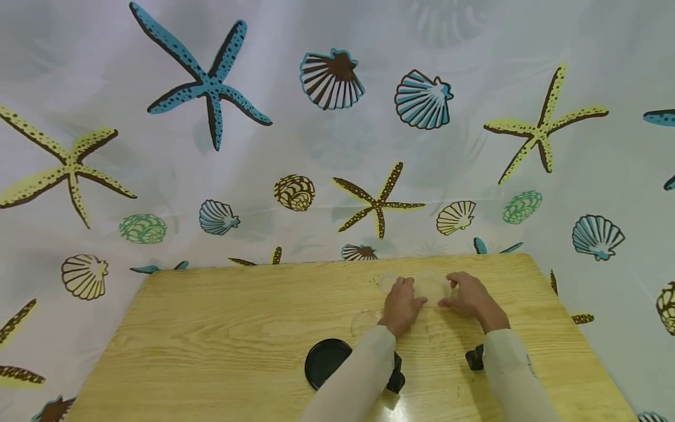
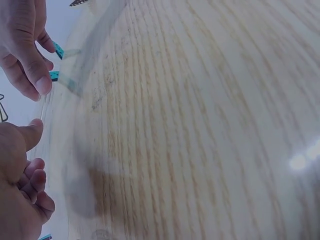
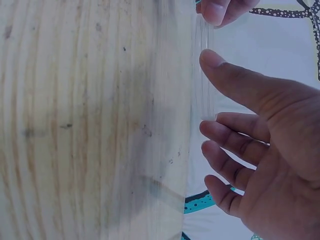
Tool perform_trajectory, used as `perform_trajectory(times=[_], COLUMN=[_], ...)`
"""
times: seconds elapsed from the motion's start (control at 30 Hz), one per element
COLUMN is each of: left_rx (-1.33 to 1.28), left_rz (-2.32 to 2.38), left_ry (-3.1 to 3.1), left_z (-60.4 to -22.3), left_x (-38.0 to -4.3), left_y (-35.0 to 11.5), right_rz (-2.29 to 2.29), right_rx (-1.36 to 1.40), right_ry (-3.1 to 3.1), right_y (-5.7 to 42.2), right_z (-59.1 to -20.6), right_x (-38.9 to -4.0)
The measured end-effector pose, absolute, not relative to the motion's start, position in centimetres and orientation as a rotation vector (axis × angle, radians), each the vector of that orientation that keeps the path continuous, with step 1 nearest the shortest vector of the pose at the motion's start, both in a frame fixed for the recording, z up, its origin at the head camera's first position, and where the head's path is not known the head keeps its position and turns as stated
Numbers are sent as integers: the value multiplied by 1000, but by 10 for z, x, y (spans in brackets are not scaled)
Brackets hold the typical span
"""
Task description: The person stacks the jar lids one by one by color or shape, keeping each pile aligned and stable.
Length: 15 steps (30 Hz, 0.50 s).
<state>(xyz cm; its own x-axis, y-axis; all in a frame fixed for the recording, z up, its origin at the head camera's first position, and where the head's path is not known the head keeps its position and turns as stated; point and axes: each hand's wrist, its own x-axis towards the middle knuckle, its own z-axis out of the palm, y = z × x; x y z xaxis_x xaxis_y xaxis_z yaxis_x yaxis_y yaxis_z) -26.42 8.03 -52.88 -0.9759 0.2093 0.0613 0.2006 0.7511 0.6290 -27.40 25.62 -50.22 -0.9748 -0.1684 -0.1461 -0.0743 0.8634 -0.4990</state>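
Observation:
A clear round dish (image 1: 431, 288) lies near the far edge of the wooden table, its thin layered side (image 3: 204, 90) showing in the right wrist view. My left hand (image 1: 403, 305) curls round its left side, the thumb along the near rim. From the right, my right hand (image 1: 469, 299) holds the opposite side, thumb in front and index finger at the end of the rim. The other fingers of that hand curve loosely below. In the left wrist view both hands meet close together at the dish, which is mostly hidden there.
A second clear disc (image 1: 387, 283) lies just left of the left hand, and another clear disc (image 1: 364, 323) is partly behind the left forearm. A black round dish (image 1: 326, 360) sits nearer, left of the left sleeve. Behind the table (image 1: 227, 328) hangs a shell-patterned curtain (image 1: 263, 234).

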Motion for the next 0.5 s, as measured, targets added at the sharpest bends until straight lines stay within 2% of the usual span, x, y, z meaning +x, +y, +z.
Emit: perform_trajectory(times=[0.5], left_rx=[317], left_rz=[1119], left_ry=[2917], left_z=[-523], left_x=[-261], left_y=[75], right_rz=[-784], right_rx=[-202], right_ry=[2856], right_y=[251], right_z=[-488], right_x=[-267])
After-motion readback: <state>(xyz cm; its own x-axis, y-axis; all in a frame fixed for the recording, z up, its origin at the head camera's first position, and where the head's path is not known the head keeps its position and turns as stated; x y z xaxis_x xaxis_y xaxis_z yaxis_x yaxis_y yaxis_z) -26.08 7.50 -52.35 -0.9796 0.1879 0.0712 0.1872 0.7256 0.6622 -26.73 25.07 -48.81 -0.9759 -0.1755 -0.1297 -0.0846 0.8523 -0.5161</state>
